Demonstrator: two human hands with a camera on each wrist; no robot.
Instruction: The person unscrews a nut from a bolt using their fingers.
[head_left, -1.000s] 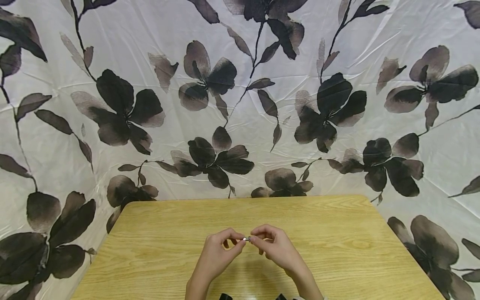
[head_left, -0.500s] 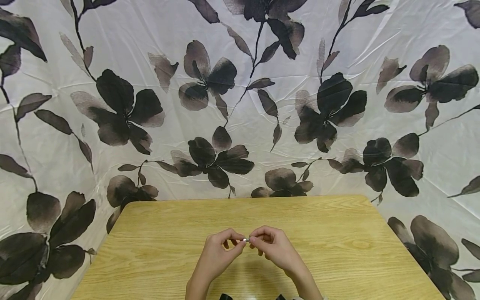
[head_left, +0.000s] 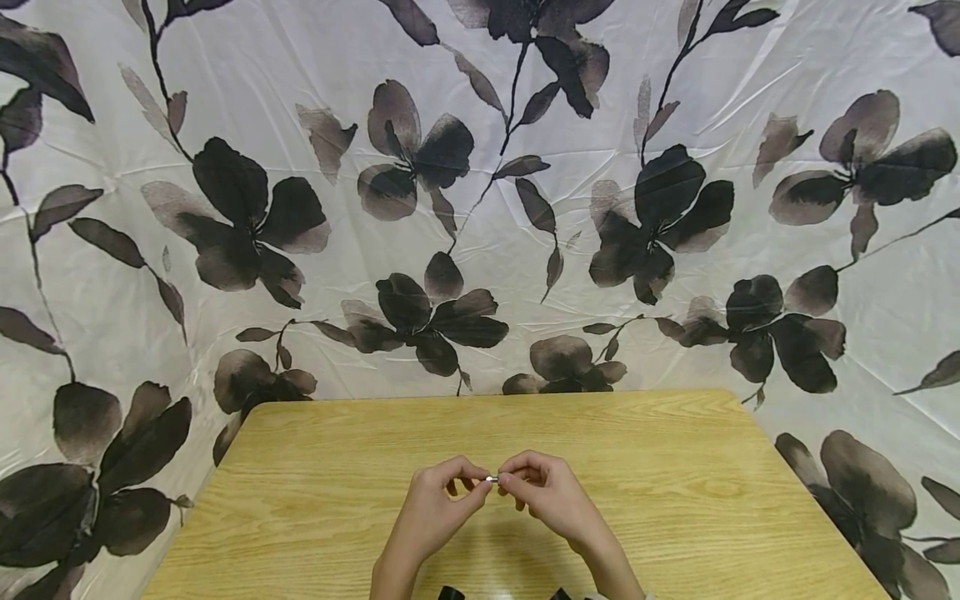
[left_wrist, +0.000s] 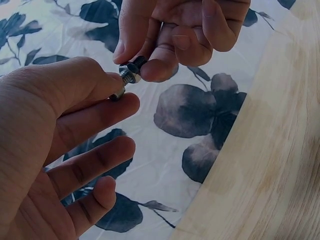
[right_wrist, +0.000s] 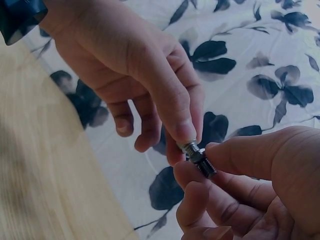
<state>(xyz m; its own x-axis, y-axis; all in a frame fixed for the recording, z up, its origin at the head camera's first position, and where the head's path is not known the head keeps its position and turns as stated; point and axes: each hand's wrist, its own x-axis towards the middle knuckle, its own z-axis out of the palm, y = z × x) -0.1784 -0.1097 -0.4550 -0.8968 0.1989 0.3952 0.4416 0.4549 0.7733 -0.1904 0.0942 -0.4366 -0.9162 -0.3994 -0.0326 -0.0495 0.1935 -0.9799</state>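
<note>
A small metal bolt (left_wrist: pixel 128 78) spans the gap between both hands, just above the near middle of the table. My left hand (head_left: pixel 438 508) pinches its head end between thumb and index finger, and its other fingers are loosely bent in the left wrist view. On the threaded shank sits a hex nut (right_wrist: pixel 197 156). My right hand (head_left: pixel 553 498) has thumb and index fingertips at the nut, pinching it, with the remaining fingers curled below. Beyond the nut, the dark threaded end of the bolt sticks out in the right wrist view. The bolt's head is mostly covered by the left fingertips.
The light wood table (head_left: pixel 315 450) extends under both hands. Behind it and at both sides hangs a white cloth (head_left: pixel 480 233) printed with dark flowers. Small black objects (head_left: pixel 451 593) show at the bottom edge of the head view, between the forearms.
The right fingertips have shifted slightly left along the bolt and closed in on the nut, and the other right fingers have changed their bend. The left hand has stayed in place, holding the bolt.
</note>
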